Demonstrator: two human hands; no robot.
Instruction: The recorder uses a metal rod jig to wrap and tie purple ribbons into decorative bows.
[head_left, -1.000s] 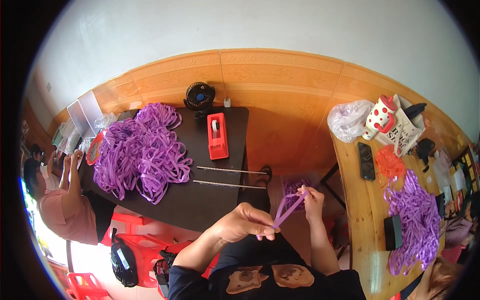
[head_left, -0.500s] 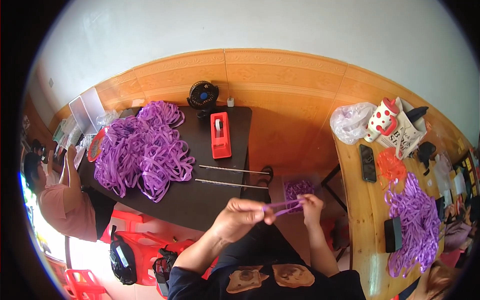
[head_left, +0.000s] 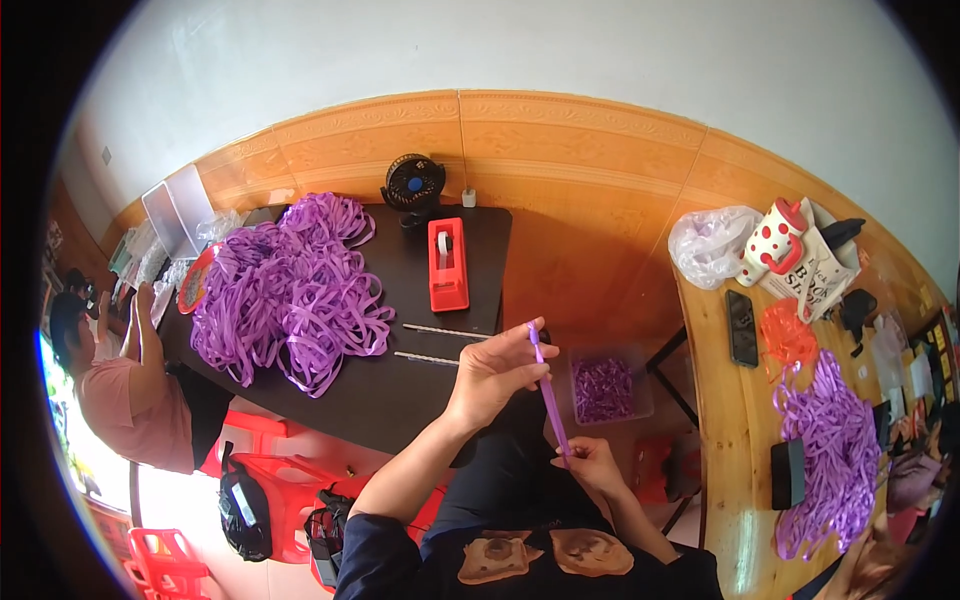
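A narrow purple ribbon (head_left: 553, 408) is stretched between my two hands in front of my body. My left hand (head_left: 490, 380) grips its upper end, where a small loop or fold shows by the fingertips. Lower down and to the right, my right hand (head_left: 594, 466) pinches the other end. A big heap of purple ribbons (head_left: 285, 290) lies on the dark table (head_left: 340, 415) to the left. Two thin rods (head_left: 428, 358) jut toward the table's right edge, partly hidden behind my left hand. Below, a clear bin (head_left: 640, 405) holds many short purple pieces.
A red tape dispenser (head_left: 448, 268) and a black fan (head_left: 413, 186) stand on the dark table. The wooden table (head_left: 735, 440) at right carries more purple ribbons (head_left: 830, 460), a phone (head_left: 742, 328) and a dotted tumbler (head_left: 770, 240). Another person (head_left: 130, 400) sits at far left near red stools (head_left: 270, 480).
The ribbon has turned from roughly level to steep. My left hand has risen and moved slightly right, while my right hand has dropped toward my body. The view has shifted slightly.
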